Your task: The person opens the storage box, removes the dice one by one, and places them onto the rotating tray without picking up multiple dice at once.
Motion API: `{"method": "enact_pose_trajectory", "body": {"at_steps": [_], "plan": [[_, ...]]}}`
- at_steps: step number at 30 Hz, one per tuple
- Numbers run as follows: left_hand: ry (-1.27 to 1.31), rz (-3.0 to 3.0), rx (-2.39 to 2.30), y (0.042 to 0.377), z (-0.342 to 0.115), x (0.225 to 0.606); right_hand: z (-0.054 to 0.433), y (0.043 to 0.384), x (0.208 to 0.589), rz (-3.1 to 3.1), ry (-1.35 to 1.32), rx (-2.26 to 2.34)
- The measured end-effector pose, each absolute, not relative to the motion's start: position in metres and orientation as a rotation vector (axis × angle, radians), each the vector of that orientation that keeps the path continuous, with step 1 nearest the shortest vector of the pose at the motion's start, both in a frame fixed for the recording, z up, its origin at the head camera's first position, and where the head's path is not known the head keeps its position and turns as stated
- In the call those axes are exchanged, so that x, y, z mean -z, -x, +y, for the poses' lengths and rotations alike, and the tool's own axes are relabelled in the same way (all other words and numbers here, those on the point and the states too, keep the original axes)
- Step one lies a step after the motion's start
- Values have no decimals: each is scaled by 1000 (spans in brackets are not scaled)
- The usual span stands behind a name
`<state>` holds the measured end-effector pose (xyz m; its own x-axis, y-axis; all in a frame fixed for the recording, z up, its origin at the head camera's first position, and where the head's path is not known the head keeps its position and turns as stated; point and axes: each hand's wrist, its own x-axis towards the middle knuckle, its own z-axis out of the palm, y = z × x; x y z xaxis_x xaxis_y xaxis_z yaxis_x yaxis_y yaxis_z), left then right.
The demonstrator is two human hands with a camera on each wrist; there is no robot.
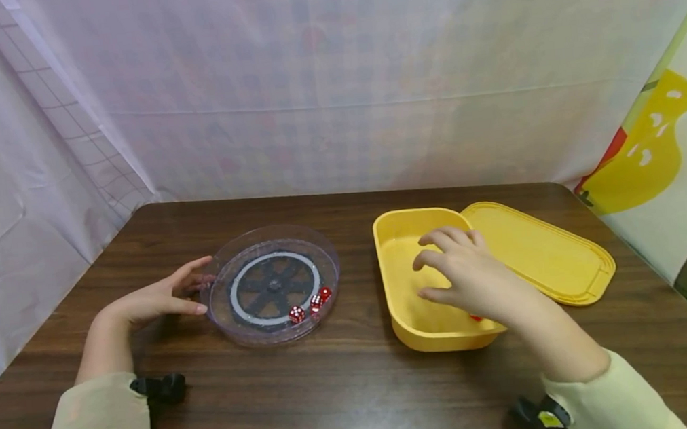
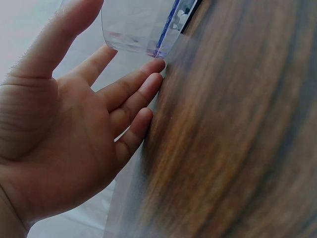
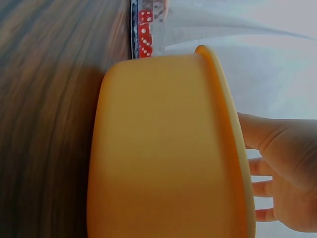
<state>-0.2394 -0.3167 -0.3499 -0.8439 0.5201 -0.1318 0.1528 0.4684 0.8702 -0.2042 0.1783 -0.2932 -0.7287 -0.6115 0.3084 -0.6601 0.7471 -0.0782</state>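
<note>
My left hand (image 1: 157,299) is at the left side of a clear round plastic dish (image 1: 224,320), thumb and fingers spread along its wall. In the left wrist view the fingers (image 2: 131,91) extend toward the dish wall (image 2: 138,29), low by the table. Several red dice with white dots (image 1: 296,314) lie at the dish's front right. Over the yellow box (image 1: 390,272) hovers my right hand (image 1: 468,275), its fingers loosely bent with nothing between them. A bit of something red (image 1: 476,317) shows inside the box below that hand, mostly hidden by it.
A yellow lid (image 1: 543,251) lies flat on the brown wooden table (image 1: 348,405), right of the box. White cloth (image 1: 333,93) hangs behind the table and along its left side. A printed yellow shape (image 1: 651,153) is on the covering at right.
</note>
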Motion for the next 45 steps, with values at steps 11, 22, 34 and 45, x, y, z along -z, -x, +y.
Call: {"method": "enact_pose_trajectory", "body": {"at_steps": [11, 22, 34, 45], "plan": [[-552, 2345, -1325, 240, -316, 350, 197, 204, 301, -2730, -966, -229], [-555, 2352, -1328, 240, -316, 351, 216, 200, 305, -2739, -962, -159], [-556, 2367, -1325, 238, -316, 351, 226, 197, 310, -2746, -962, -81], [-555, 2353, -1333, 239, -316, 350, 224, 198, 309, -2831, -900, 12]]}}
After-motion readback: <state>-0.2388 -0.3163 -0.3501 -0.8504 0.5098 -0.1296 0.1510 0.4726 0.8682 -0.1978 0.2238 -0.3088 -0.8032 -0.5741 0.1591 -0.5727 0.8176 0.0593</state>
